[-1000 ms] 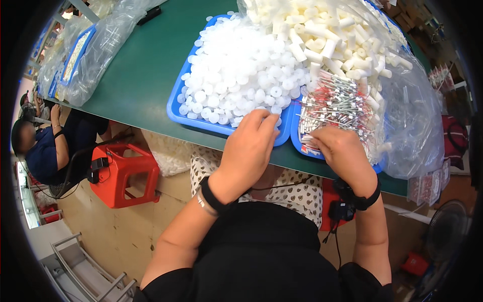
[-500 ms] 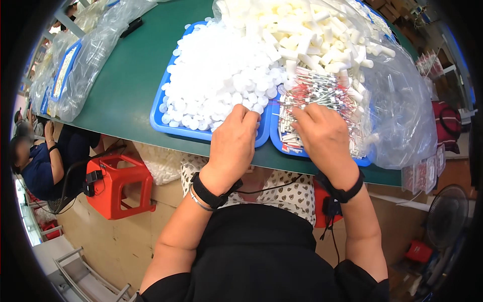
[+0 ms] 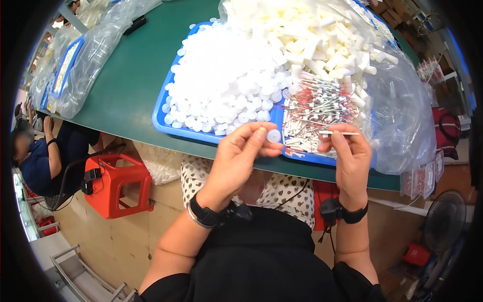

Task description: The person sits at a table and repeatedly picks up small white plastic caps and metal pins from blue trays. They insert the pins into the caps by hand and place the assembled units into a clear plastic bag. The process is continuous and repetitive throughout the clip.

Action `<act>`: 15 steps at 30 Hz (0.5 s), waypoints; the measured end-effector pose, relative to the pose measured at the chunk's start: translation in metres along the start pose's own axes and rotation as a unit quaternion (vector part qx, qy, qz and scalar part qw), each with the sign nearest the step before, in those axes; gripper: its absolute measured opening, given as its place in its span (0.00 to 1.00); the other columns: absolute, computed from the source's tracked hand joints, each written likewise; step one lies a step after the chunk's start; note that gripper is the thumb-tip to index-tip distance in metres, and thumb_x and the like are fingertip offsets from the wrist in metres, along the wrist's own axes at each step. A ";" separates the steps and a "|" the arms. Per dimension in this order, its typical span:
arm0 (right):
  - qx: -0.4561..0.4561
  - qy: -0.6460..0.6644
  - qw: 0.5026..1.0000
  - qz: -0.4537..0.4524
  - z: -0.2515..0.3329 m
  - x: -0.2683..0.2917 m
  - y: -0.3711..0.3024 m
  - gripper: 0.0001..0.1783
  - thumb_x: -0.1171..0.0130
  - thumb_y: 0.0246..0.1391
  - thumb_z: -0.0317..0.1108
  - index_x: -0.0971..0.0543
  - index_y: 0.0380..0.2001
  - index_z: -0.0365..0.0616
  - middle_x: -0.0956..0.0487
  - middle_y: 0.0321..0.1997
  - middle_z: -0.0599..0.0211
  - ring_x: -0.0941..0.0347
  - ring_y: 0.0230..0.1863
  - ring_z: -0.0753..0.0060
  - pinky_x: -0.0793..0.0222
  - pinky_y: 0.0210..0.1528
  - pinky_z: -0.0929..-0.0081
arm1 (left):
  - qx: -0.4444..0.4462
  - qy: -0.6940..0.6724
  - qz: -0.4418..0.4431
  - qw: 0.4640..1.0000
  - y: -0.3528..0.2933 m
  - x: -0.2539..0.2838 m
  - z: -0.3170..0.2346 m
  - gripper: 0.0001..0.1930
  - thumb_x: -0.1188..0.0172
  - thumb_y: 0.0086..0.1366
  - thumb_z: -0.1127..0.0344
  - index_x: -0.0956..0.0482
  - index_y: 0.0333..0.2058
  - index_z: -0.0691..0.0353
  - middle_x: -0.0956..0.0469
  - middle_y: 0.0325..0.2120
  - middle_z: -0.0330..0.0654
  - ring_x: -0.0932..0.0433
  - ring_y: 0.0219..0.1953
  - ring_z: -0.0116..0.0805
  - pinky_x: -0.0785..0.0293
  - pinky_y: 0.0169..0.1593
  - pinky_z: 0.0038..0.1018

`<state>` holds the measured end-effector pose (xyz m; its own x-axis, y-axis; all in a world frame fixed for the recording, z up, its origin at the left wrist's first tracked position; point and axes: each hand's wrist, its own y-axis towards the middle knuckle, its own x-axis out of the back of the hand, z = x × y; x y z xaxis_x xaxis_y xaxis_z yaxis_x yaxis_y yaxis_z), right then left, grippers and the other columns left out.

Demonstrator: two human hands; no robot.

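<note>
My left hand [image 3: 244, 148] pinches a small round translucent white plastic cap [image 3: 273, 136] between thumb and fingers, in front of the blue tray [image 3: 163, 118] heaped with such caps. My right hand [image 3: 349, 153] is closed on a thin white stick [image 3: 339, 133], held sideways between thumb and fingers. It stands over the near edge of a second blue tray [image 3: 312, 158], filled with thin white sticks [image 3: 297, 128]. A bundle of red-and-white thin pieces with dark rods [image 3: 324, 100] lies on those sticks. The two held things are apart.
Cream-coloured short tubes [image 3: 322, 35] are piled behind the trays in a clear plastic bag [image 3: 402, 116]. The trays stand on a green table [image 3: 126, 85]. A red stool [image 3: 118, 186] is at left, near a seated person [image 3: 43, 161]. A black fan [image 3: 445, 216] stands at right.
Both hands have drawn back toward me from the trays. The left now shows a cap in its fingers, and the right has lifted a thin white stick and moved a little right.
</note>
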<state>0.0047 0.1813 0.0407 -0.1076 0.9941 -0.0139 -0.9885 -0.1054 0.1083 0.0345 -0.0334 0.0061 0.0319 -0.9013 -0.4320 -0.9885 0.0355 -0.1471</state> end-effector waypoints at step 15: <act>-0.011 0.003 0.998 0.060 -0.012 -0.009 -0.028 0.08 0.44 0.62 0.23 0.23 0.43 0.33 0.21 0.40 0.60 0.20 0.37 0.73 0.24 0.41 0.78 | 0.188 -0.354 0.047 0.915 -0.019 -0.005 0.026 0.15 0.47 0.72 0.66 0.28 0.52 0.68 0.21 0.42 0.43 0.19 0.42 0.29 0.21 0.48 0.22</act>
<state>0.0321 0.1746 0.0254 -0.2257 0.9742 -0.0074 -0.9706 -0.2242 0.0880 0.0573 -0.0187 -0.0118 0.1686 -0.3855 -0.9072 -0.8755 0.3643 -0.3175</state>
